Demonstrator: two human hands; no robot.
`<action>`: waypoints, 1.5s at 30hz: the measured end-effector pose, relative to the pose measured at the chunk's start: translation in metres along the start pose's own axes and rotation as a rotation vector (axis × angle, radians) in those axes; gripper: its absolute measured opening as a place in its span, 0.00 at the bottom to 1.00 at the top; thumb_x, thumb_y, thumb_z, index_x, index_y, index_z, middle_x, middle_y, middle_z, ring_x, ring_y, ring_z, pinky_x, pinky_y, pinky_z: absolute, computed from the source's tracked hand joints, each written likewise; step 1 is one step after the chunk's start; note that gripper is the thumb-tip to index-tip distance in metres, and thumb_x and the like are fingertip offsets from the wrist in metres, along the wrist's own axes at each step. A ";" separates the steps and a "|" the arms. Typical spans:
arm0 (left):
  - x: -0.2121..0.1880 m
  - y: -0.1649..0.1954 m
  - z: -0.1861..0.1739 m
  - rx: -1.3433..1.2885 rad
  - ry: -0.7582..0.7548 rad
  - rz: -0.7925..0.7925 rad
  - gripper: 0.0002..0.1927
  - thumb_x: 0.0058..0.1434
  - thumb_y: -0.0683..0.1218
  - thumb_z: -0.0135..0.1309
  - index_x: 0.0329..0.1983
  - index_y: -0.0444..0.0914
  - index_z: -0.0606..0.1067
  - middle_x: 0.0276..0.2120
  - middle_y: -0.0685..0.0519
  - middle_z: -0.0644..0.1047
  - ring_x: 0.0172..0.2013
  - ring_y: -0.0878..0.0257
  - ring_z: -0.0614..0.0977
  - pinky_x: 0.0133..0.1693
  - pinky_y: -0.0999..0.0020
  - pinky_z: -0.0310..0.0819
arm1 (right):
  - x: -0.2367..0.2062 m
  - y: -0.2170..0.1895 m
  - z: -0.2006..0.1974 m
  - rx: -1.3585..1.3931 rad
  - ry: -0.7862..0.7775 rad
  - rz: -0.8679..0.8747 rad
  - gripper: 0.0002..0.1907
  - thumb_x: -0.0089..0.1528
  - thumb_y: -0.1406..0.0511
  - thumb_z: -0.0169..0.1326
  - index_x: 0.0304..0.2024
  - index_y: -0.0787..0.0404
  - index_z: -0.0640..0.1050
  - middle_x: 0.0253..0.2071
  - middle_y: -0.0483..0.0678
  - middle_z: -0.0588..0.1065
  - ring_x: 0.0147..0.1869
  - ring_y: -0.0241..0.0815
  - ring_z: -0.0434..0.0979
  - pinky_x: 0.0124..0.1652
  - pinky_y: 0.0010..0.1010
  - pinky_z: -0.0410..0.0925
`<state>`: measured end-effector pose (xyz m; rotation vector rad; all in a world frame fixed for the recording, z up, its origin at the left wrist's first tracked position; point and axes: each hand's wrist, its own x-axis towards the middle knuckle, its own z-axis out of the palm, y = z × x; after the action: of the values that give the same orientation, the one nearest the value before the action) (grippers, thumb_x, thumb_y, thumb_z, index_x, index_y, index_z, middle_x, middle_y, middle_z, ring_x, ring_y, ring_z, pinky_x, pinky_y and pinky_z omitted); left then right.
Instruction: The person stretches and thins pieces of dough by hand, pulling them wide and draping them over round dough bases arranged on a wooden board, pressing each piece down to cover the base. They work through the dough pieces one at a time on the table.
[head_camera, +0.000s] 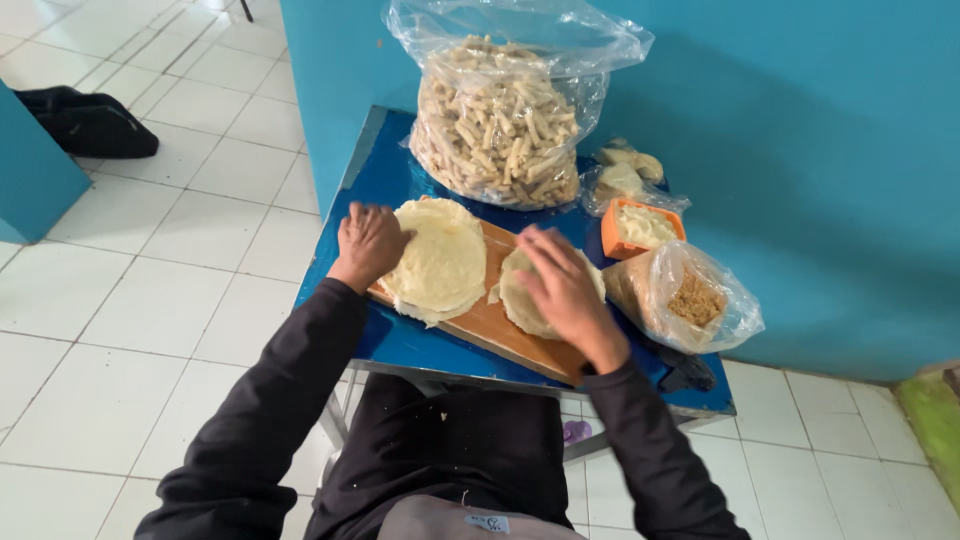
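Pale wrapper stack (442, 262) just right of your left hand (368, 242), loosely curled, touching edge; right hand (562, 285) flat, open, pressing single wrapper (520, 300), holding nothing.

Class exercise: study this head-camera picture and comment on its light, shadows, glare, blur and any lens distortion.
Head view: soft, even light; the big plastic bag of rolled snacks throws a faint shadow on the blue wall and shows pale glare on its top folds. The right hand over the wrapper is slightly smeared; the left hand is sharper. Floor tile lines splay toward the edges, a wide-lens effect.
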<state>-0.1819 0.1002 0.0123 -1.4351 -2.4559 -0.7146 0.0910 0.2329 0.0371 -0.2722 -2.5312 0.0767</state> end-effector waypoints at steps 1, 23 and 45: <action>0.002 0.000 0.000 -0.050 -0.063 -0.047 0.24 0.61 0.58 0.63 0.43 0.33 0.73 0.42 0.40 0.78 0.51 0.42 0.75 0.47 0.46 0.70 | 0.005 -0.014 0.009 0.148 -0.094 0.166 0.23 0.69 0.55 0.50 0.63 0.56 0.72 0.67 0.49 0.71 0.67 0.52 0.72 0.63 0.42 0.67; -0.042 0.037 0.019 -1.108 0.159 -0.434 0.21 0.68 0.52 0.59 0.47 0.33 0.64 0.33 0.49 0.74 0.29 0.65 0.75 0.29 0.69 0.72 | 0.041 -0.056 0.060 0.725 0.132 0.569 0.10 0.67 0.65 0.56 0.44 0.66 0.81 0.32 0.45 0.79 0.36 0.26 0.73 0.37 0.22 0.68; -0.046 0.053 0.030 -1.593 0.345 -0.094 0.22 0.69 0.31 0.47 0.66 0.32 0.63 0.59 0.47 0.73 0.60 0.61 0.75 0.60 0.68 0.69 | 0.072 -0.041 0.044 1.454 0.127 0.756 0.08 0.68 0.64 0.57 0.44 0.63 0.82 0.33 0.40 0.75 0.31 0.27 0.72 0.31 0.23 0.68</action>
<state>-0.1115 0.1021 -0.0163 -1.1726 -1.4080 -2.9302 0.0012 0.2087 0.0446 -0.5322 -1.5252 1.9234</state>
